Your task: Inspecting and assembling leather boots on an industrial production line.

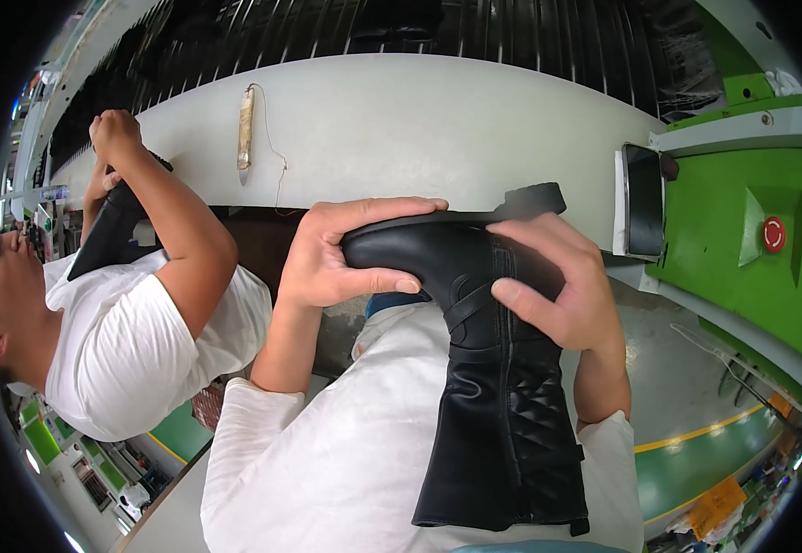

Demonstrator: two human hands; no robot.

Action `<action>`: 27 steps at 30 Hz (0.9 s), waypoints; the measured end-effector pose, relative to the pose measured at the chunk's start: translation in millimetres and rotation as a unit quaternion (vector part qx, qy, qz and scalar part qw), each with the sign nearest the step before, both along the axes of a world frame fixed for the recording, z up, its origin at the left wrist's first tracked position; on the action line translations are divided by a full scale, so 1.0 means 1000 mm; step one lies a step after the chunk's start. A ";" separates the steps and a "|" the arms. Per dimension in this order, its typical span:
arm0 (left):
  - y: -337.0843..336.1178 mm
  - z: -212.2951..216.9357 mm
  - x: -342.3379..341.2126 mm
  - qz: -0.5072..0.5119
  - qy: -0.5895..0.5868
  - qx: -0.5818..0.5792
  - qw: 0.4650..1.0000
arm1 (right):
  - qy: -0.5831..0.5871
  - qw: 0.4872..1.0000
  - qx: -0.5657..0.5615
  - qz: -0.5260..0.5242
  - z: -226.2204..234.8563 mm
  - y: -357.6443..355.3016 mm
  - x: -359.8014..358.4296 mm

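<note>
Black boot (479,369): held near the table (392,129), sole facing it | Left hand (320,249): fingers grasping toe | Right hand (574,293): fingers grasping heel end | Handling: sole likely stiff, shaft softer; best gripped at toe and heel

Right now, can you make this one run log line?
left hand: holds black boot by toe | right hand: holds near heel | shaft: toward white shirt | bench: pale-handled tool | right side: green machine

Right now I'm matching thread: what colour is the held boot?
The boot is black, quilted on part of its shaft; the head view shows it.
</note>
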State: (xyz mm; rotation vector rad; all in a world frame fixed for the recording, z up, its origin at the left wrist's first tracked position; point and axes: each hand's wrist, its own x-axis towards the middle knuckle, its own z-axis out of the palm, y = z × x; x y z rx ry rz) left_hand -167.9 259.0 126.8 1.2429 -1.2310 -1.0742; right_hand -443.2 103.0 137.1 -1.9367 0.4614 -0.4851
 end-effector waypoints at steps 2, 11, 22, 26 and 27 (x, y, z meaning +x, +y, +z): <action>0.005 -0.004 -0.003 0.016 0.006 -0.006 1.000 | 0.004 1.000 0.004 0.008 -0.001 -0.003 -0.001; 0.017 -0.034 -0.016 0.207 0.145 0.039 0.967 | -0.246 0.957 0.136 -0.078 -0.053 0.010 -0.017; 0.055 -0.020 -0.039 0.065 0.273 -0.031 0.959 | -0.174 0.977 0.078 -0.095 -0.065 -0.052 -0.014; 0.056 -0.006 -0.033 0.057 -0.041 -0.052 0.996 | -0.057 0.978 0.143 -0.143 -0.043 -0.057 -0.003; 0.049 -0.004 -0.039 0.114 -0.117 -0.113 0.980 | -0.011 0.984 0.132 -0.121 -0.036 -0.056 0.005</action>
